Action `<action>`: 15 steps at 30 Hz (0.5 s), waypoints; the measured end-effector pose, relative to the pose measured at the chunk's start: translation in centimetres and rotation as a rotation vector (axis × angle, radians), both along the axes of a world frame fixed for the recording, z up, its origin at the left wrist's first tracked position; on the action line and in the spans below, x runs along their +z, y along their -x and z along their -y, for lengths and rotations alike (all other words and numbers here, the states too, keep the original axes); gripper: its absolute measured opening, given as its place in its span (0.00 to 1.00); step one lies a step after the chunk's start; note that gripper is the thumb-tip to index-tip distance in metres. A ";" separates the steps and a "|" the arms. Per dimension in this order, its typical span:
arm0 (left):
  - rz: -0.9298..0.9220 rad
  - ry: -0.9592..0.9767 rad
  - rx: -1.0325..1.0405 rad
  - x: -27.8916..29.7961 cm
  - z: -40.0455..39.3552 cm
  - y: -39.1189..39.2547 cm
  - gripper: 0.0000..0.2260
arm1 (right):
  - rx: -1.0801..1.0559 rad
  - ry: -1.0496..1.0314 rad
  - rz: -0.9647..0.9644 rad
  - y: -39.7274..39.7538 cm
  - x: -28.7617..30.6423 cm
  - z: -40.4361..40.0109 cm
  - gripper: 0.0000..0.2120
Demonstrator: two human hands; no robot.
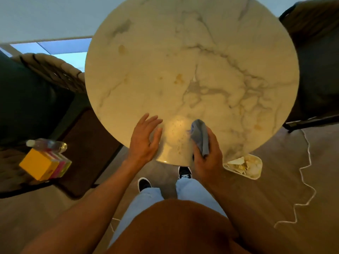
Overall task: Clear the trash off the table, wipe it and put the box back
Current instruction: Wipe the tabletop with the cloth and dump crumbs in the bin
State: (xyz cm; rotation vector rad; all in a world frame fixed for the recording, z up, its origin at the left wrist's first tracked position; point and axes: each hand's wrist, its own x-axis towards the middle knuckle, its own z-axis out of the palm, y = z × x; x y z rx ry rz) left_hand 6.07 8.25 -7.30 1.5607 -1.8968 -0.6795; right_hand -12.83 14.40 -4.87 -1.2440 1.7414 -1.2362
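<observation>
The cloth is bunched in the right hand, fingers curled round its lower part, at the near rim of the table. Its long axis runs from the fist up and slightly left, the free end pointing toward the table's middle. The left hand lies flat beside it, fingers straight and spread, touching the marble.

The top looks clear of trash; yellowish stains remain near the centre and far left. A short wipe from this edge could miss them. A sweep toward the rim may push crumbs past the bin below to the right. The box sits tilted on the chair to the left, beside a bottle; it could slide off.
</observation>
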 end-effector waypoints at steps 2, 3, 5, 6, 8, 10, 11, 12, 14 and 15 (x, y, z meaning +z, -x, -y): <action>0.163 0.092 -0.030 -1.6 1.8 -1.1 0.18 | -0.089 0.049 -0.126 2.0 -1.2 -1.1 0.22; 0.216 0.110 -0.026 -2.2 2.6 -1.6 0.19 | -0.125 0.059 -0.174 2.8 -1.9 -1.8 0.21; 0.272 0.101 -0.009 -3.2 3.5 -2.3 0.21 | -0.183 0.020 -0.240 3.2 -3.4 -3.3 0.22; 0.280 0.097 -0.008 -3.5 3.7 -2.5 0.22 | -0.201 0.005 -0.281 2.8 -4.2 -3.8 0.23; 0.267 0.112 -0.017 -3.9 3.8 -2.6 0.22 | -0.186 -0.004 -0.358 0.8 -5.5 -4.1 0.24; 0.220 0.115 0.002 -4.1 3.8 -2.7 0.22 | -0.174 -0.037 -0.391 -2.0 -6.1 -3.1 0.29; 0.186 0.105 0.019 -4.1 3.9 -2.8 0.22 | -0.199 -0.065 -0.396 -3.4 -6.2 -2.4 0.30; 0.154 0.096 0.032 -4.1 3.8 -2.9 0.22 | -0.218 -0.082 -0.378 -4.9 -6.1 -1.6 0.31; 0.090 0.081 0.041 -4.0 3.8 -2.9 0.21 | -0.187 -0.069 -0.329 -8.2 -5.9 0.4 0.30; 0.049 0.068 0.046 -4.0 3.8 -2.9 0.21 | -0.154 -0.053 -0.314 -9.9 -5.7 1.6 0.28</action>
